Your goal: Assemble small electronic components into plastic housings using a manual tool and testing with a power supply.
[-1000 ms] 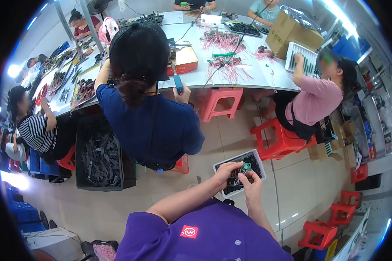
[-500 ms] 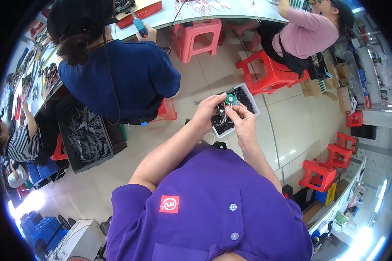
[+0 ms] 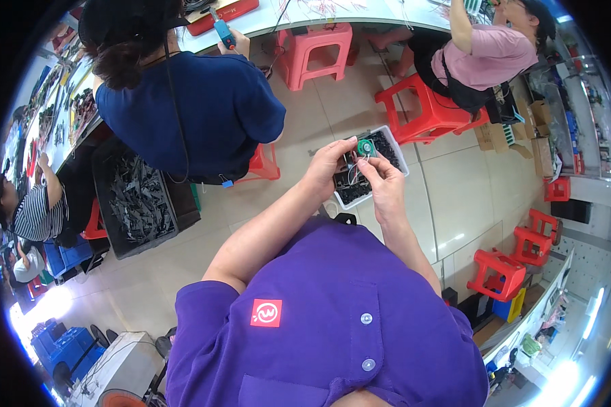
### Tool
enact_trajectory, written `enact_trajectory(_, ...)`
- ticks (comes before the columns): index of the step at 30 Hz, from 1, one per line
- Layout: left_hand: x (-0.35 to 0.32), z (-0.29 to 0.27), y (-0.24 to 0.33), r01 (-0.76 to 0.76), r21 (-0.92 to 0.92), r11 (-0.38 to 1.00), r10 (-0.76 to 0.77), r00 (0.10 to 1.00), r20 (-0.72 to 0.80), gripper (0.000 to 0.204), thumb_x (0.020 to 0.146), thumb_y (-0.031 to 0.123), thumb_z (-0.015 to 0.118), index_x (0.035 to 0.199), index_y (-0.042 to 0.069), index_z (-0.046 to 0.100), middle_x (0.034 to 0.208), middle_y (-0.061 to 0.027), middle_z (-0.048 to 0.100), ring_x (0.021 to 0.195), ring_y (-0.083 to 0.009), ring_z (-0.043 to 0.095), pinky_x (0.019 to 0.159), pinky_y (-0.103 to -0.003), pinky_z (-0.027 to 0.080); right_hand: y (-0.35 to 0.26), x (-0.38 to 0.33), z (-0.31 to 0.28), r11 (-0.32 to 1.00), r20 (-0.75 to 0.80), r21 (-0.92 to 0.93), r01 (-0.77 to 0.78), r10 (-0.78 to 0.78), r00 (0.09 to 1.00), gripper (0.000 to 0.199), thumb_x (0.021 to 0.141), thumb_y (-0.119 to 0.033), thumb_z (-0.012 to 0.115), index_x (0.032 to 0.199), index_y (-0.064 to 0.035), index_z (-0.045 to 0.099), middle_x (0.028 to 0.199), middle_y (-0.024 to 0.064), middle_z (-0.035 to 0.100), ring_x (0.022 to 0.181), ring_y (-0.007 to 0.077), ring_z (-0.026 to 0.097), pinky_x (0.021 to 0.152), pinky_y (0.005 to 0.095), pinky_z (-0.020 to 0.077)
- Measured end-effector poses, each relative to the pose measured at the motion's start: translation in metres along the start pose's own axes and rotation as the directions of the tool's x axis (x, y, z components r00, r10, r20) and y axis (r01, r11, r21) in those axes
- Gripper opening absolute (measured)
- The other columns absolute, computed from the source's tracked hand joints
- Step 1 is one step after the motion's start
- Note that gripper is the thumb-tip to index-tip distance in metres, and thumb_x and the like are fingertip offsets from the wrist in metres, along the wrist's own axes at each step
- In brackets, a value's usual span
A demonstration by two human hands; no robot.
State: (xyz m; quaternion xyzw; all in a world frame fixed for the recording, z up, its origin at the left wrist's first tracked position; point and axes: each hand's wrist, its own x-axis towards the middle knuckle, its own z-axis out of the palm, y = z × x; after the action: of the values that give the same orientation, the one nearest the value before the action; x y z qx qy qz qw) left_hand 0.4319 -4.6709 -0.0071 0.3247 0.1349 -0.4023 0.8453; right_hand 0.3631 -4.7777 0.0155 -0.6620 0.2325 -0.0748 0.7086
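My left hand [image 3: 328,165] is closed on a small green circuit board [image 3: 366,146] with a round pale part on its face, pinching it from the left side. Thin red and white wires [image 3: 354,171] hang from the board between my hands. My right hand [image 3: 387,188] has its thumb and fingertips pressed together at the board's lower edge, at the wires. Both hands are over a white bin [image 3: 402,160] filled with small black parts. What lies under my left fingers is hidden.
A co-worker in dark blue [image 3: 190,115] stands close at the front left, holding a blue tool [image 3: 224,34]. Beside them is a black crate [image 3: 137,197] of dark strips. Red stools [image 3: 424,112] stand ahead; a person in pink [image 3: 499,57] sits at the far right.
The board has turned slightly in my fingers, and its round part is less fully shown to the side. My hands stay over the bin. The whole view has shifted a little.
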Motion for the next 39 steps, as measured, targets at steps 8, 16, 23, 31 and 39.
enact_trajectory(8,-0.014,-0.005,0.010,-0.032,0.007,0.999,0.031,0.992,0.122,0.025,0.083,0.030,0.053,0.090,0.006,0.055,0.095,-0.0045,0.054,0.090,-0.0154,0.050,0.078,-0.029,0.039,-0.009,0.003,-0.006,0.984,-0.017,0.167,-0.056,0.059,0.998,0.011,0.078,-0.007,0.061,0.087,-0.0011,0.064,0.081,0.0015,0.062,0.071,0.0054,0.055,0.063,0.0179,0.0410)
enact_trajectory(16,-0.084,0.008,0.027,-0.701,0.251,0.668,0.726,0.688,-0.009,0.011,0.081,0.005,0.051,0.091,0.007,0.048,0.124,-0.0145,0.038,0.105,-0.0213,0.046,0.084,-0.034,0.041,-0.022,0.014,-0.027,0.956,-0.013,0.290,-0.041,0.047,0.999,0.009,0.077,-0.004,0.062,0.084,0.0015,0.063,0.086,0.0021,0.059,0.073,0.0061,0.053,0.068,0.0190,0.0397)
enact_trajectory(23,-0.202,0.112,0.064,-0.770,-0.528,-0.358,0.756,-0.571,0.320,0.035,0.065,0.021,0.074,0.094,0.011,0.058,0.106,-0.0044,0.037,0.094,-0.0121,0.044,0.069,-0.025,0.046,-0.025,0.032,-0.037,0.959,0.009,0.278,-0.051,0.050,0.999,0.009,0.076,-0.010,0.065,0.083,-0.0046,0.065,0.075,-0.0029,0.061,0.066,0.0010,0.051,0.054,0.0138,0.0339)
enact_trajectory(31,-0.214,0.183,0.077,-0.301,-0.319,-0.899,0.374,-0.907,-0.196,0.024,0.065,-0.010,0.061,0.084,0.002,0.051,0.098,-0.0043,0.040,0.083,-0.0144,0.048,0.077,-0.025,0.053,-0.035,0.043,-0.039,0.946,0.092,0.320,-0.046,0.017,0.996,0.012,0.078,-0.007,0.061,0.088,-0.0010,0.063,0.083,0.0042,0.063,0.071,0.0074,0.057,0.064,0.0197,0.0432)
enact_trajectory(39,-0.221,0.187,0.053,-0.554,-0.560,-0.616,0.643,-0.764,0.047,0.020,0.072,-0.008,0.055,0.088,0.000,0.048,0.098,-0.0048,0.039,0.078,-0.0153,0.050,0.074,-0.026,0.053,-0.033,0.048,-0.041,0.955,0.146,0.287,-0.068,0.026,0.989,0.012,0.078,-0.008,0.061,0.088,-0.0024,0.063,0.082,0.0037,0.064,0.070,0.0077,0.058,0.063,0.0204,0.0439)
